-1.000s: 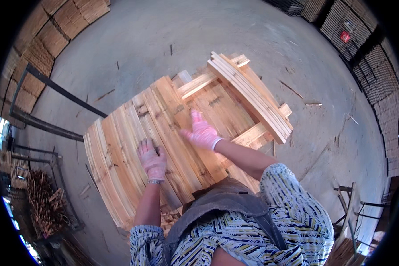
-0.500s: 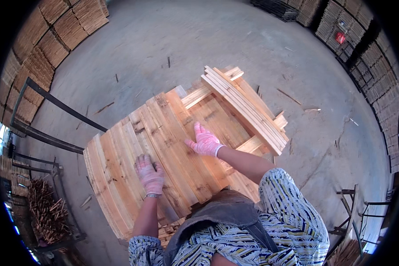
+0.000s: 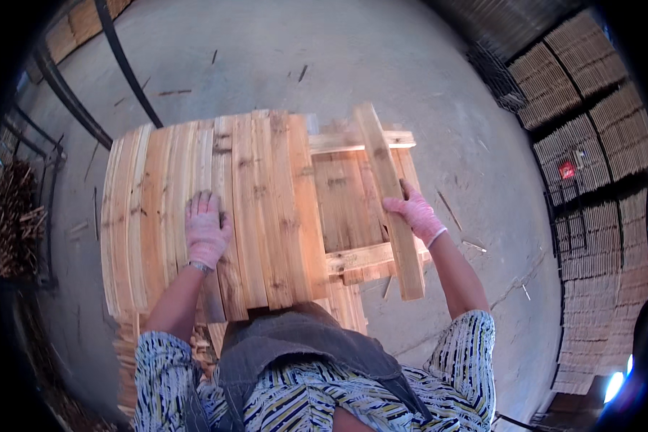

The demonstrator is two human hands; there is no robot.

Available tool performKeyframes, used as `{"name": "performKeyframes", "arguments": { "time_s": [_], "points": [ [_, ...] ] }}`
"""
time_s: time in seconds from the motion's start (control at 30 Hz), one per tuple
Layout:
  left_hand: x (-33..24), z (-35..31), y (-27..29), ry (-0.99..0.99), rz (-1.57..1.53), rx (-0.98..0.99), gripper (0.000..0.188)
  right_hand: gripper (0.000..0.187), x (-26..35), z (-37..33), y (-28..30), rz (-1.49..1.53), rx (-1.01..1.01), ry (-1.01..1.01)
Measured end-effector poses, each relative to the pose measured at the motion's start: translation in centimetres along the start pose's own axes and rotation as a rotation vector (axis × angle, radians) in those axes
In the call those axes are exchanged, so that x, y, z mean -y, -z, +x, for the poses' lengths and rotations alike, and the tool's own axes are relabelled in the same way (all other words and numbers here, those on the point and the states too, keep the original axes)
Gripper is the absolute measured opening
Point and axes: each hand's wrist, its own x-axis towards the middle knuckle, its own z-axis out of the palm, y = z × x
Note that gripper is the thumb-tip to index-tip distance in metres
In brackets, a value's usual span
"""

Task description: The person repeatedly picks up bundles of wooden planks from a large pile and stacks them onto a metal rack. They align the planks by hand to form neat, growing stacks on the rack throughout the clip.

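Observation:
A row of planks (image 3: 263, 209) lies edge to edge in front of me, forming a slightly curved wooden surface. My left hand (image 3: 207, 230), in a pink-and-white glove, rests flat on its left half with the fingers stretched out. Right of the row, a long narrow wooden board (image 3: 408, 266) slants across two crosswise slats. My gloved right hand (image 3: 416, 212) grips its right edge near the middle; whether more boards lie under it is hard to tell. The near slat (image 3: 360, 258) and far slat (image 3: 338, 142) rest above a lower layer of planks (image 3: 342, 205).
Dark metal bars (image 3: 129, 68) rise beyond the planks at the left. Tall stacks of boards (image 3: 572, 137) line the right side. A heap of wood scraps (image 3: 14, 219) is at the far left. Wood splinters (image 3: 450, 209) lie on the concrete floor (image 3: 259, 43).
My right hand has gone from the plank row to the board on the right and gripped it. That board now lies further left across the slats. The view has turned to the right.

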Motion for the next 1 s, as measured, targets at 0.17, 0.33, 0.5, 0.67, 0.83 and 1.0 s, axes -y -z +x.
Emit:
{"name": "performKeyframes", "arguments": {
  "time_s": [0.17,0.33,0.5,0.67,0.83,1.0],
  "points": [
    [0.8,-0.5,0.5,0.044,0.043,0.075,0.056,0.084,3.7,-2.2,-7.4,0.556,0.290,-0.239],
    [0.0,0.2,0.1,0.038,0.060,0.102,0.058,0.109,-0.9,0.6,-17.0,0.671,0.407,-0.267],
    [0.9,-0.4,-0.7,0.039,0.025,0.032,0.054,0.103,5.4,-2.0,-18.6,0.069,0.272,-0.148],
    [1.1,0.2,-0.2,-0.027,-0.033,0.032,0.054,0.098,6.1,-2.3,-23.4,-0.661,-0.127,0.119],
    [1.1,0.1,-0.6,-0.024,-0.083,-0.002,0.055,0.092,4.1,-1.4,-17.0,0.108,0.087,0.168],
    [0.4,-0.5,0.4,0.019,0.013,0.048,0.058,0.090,4.1,-0.9,-9.3,0.481,0.323,-0.047]
  ]
}}
